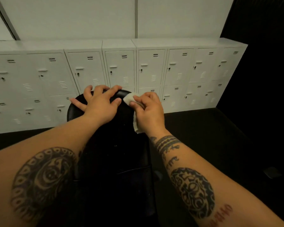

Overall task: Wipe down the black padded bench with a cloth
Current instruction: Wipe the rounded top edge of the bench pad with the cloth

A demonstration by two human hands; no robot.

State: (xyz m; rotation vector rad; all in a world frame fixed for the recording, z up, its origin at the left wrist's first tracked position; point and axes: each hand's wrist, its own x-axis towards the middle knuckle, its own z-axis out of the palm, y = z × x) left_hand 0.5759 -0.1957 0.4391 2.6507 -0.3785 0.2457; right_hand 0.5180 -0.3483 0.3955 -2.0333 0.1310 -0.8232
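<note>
Two tattooed forearms reach away over the black padded bench (115,153), which runs from near to far. Left hand (99,104) rests spread flat on its far end. Right hand (148,110) pinches a white cloth (129,98) against the far right edge. Wiping seems underway; no wet streaks reveal progress.

Reads black on the counter (115,153), off-white on the cloth (129,98), pale grey across the lockers (151,69), black on the floor (203,136). Shows dark circular tattoos on left forearm (44,181) and right forearm (192,192).
</note>
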